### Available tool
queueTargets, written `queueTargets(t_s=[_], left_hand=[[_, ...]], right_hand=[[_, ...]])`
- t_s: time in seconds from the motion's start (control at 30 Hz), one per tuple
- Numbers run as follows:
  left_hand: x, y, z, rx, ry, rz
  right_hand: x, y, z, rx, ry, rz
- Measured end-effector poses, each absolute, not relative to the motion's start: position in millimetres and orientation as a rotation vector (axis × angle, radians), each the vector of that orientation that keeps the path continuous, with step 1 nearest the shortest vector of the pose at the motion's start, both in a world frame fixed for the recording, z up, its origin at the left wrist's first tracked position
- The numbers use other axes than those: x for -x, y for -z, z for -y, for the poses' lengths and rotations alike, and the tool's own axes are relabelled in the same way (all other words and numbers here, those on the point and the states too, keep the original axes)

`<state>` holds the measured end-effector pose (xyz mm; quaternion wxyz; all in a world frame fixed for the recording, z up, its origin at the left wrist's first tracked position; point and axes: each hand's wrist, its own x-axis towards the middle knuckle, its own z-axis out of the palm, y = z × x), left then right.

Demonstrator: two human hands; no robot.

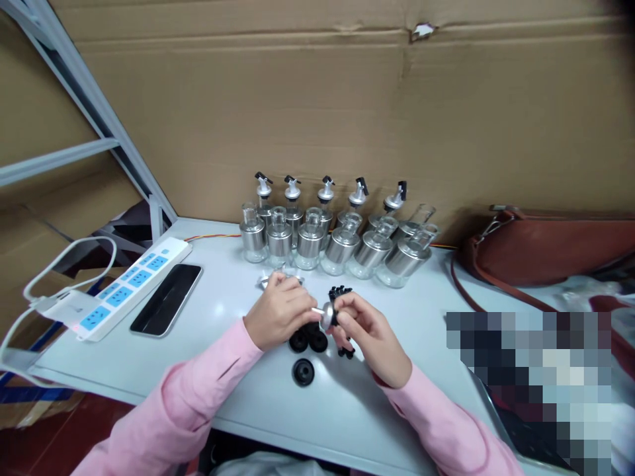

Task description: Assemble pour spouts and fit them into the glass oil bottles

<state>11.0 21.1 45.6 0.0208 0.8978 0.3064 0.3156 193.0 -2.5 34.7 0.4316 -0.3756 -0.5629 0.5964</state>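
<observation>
Between my hands is a silver bottle pourer (327,317), its thin spout pointing left. My right hand (370,334) pinches it at its dark base. The fingertips of my left hand (282,311) close at the spout end. Under and in front of my hands lie several round black caps (303,372). Small black lever pieces (340,290) lie beyond the pourer, with more of them partly hidden below my right fingers. Behind my left hand more silver pourer parts (265,281) show in part.
Two rows of glass bottles with steel bands (310,238) stand at the back; several rear ones carry pourers. On the left lie a phone (167,300) and a power strip (133,284). A brown bag (550,248) rests at right. Cardboard (297,99) walls the back.
</observation>
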Motion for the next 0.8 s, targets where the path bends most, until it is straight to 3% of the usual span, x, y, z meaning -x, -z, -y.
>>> queueTargets(t_s=[0.27,0.53,0.8], left_hand=[[-11.7,-37.9,-17.5,-3.177,-1.246,-0.818],[-11.9,-52.4,-16.6,-2.960,-0.944,-0.809],[-5.5,-61.6,-17.6,-2.632,-0.721,-0.772]], right_hand=[[-196.2,-43.3,2.8,0.874,-1.997,1.072],[-188.0,-37.8,10.3,0.972,-1.888,0.892],[-183.0,-33.5,14.0,0.878,-1.608,1.124]])
